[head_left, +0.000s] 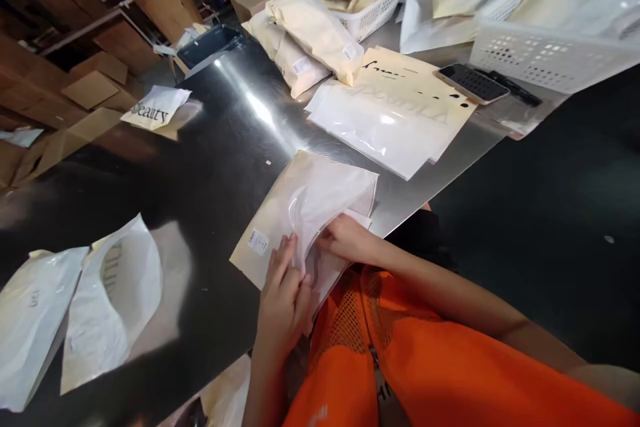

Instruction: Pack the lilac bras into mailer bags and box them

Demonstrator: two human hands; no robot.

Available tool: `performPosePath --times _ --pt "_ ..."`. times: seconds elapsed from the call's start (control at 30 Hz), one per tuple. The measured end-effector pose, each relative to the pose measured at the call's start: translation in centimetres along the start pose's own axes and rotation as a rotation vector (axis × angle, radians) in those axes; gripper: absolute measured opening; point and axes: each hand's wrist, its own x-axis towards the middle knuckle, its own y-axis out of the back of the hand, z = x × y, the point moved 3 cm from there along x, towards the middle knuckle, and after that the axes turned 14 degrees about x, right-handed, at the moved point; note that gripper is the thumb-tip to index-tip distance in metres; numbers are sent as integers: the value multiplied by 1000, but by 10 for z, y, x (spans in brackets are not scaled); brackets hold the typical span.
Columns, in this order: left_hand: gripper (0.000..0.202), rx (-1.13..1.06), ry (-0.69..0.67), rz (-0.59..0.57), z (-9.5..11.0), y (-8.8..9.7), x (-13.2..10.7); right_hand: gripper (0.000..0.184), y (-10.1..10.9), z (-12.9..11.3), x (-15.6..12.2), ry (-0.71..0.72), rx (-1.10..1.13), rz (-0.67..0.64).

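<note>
The left hand [284,297] is touching a flat cream-and-white plastic mailer [330,180] lying at the shiny metal counter's [220,160] edge; the right hand [347,239] is reaching inside. How closed either grip is, I cannot tell.

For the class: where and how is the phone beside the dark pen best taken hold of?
Probably grip the phone by its long edges near the left end as pictured, reaching from above on the near side. It lies flat; the dark pen crowds its far right part, with the white basket beyond, while the left end looks freer.
</note>
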Motion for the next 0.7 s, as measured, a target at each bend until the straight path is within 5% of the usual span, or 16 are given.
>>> performPosePath --times 0.13,0.27,0.37,0.47,0.53,0.63,0.7 --pt "23 -63 86 35 -7 5 3 43 29 7 -33 9 -312 -17" --pt "18 -15 -93 -69 5 -4 10 41 29 28 -26 53 -558 -189" --pt "11 50 -179 -121 7 -4 -3 33 28 32 -14 29 -627 -157" --pt "21 33 172 7 -11 9 -37 33 33 18 -27 17 -518 -7" --pt "35 -105 542 -93 -22 9 -69 34 34 8 -46 -60 -323 27" --pt "52 -649 914 -430 -11 -13 -109 44 12 5 -72 -318 78 -256" --pt "53 -971 1083 -492 6 -28 -120 53 -16 6 -82 -445 293 -529"
